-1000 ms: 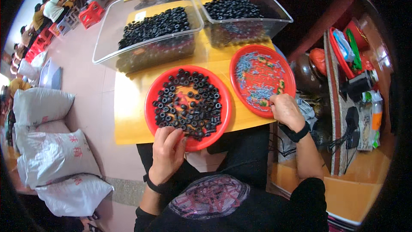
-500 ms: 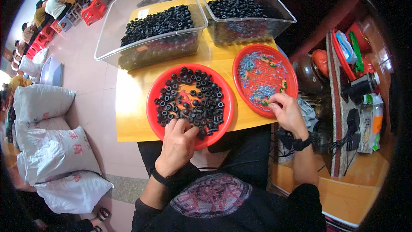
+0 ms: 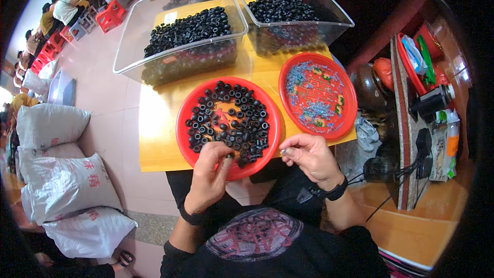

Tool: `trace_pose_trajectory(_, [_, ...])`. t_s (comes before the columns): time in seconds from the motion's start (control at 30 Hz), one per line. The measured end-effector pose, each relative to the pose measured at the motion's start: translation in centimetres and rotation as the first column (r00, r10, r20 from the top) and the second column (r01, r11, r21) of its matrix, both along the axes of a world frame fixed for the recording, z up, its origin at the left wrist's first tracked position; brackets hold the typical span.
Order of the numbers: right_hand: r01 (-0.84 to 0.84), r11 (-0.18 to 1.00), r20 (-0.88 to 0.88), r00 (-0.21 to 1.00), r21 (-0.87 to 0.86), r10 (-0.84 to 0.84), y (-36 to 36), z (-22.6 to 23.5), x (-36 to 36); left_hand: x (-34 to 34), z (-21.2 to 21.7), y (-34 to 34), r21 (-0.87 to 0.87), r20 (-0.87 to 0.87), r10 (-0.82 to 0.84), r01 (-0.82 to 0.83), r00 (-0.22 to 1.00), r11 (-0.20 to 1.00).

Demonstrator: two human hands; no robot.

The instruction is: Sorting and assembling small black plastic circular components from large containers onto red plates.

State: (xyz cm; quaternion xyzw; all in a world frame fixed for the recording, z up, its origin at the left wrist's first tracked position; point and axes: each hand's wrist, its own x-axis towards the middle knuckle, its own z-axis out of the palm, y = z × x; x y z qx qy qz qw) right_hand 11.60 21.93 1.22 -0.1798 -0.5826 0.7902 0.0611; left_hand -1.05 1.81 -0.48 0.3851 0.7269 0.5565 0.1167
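Left hand point(image 3: 210, 177) at the near rim of the red plate point(image 3: 181, 123), fingers curled, pinching one black ring point(image 3: 229, 156) at the tips. Right hand point(image 3: 310, 157) just past that rim, to the right, fingers pressed together on a tiny silver bit point(image 3: 283, 151). Cannot tell what kind of bit, too small.

Ring and bit near each other, not touching. Bit to the right of the ring, at about the same height. Both hands close to the body, tips turned toward each other. A short gap between them, right over the table point(image 3: 154, 139) edge.

More black rings point(image 3: 229, 121) heaped on the red plate, up and away from the left hand, closer to it than to the right hand. Second red plate point(image 3: 346, 118) with small silver bits point(image 3: 311, 105) up and away from the right hand, closer to that one. Each hand next to its own plate.

Hole of the held ring not clear to see, so cannot tell which way it faces.

Two clear bins point(image 3: 128, 51) full of black rings farther back on the table, well apart from both hands.
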Motion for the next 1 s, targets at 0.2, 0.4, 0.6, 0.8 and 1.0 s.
trace_pose_trajectory(0.2, [-0.103, 0.994, -0.002, 0.995, 0.043, 0.103, -2.7, 0.1, -1.4, 1.1, 0.1, -1.0, 0.427, 0.718, -0.259, -0.116, 0.646, 0.897])
trace_pose_trajectory(0.4, [-0.143, 0.989, 0.039, 0.989, 0.027, 0.142, -4.6, 1.6, -2.3, 1.0, -1.0, -1.5, 0.517, 0.732, -0.362, -0.125, 0.578, 0.847])
trace_pose_trajectory(0.6, [-0.159, 0.986, -0.073, 0.984, 0.045, 0.162, -6.5, 2.2, -3.2, 1.5, -1.2, -1.4, 0.544, 0.687, -0.383, -0.087, 0.618, 0.835])
trace_pose_trajectory(0.8, [-0.204, 0.969, -0.011, 0.978, 0.139, 0.208, -6.6, 1.8, -3.2, 1.6, -1.0, -1.7, 0.486, 0.584, -0.345, 0.024, 0.735, 0.874])
trace_pose_trajectory(1.0, [-0.271, 0.956, 0.003, 0.962, 0.112, 0.273, -6.3, 0.5, -3.5, 1.3, -0.6, -2.4, 0.386, 0.484, -0.311, 0.120, 0.818, 0.915])
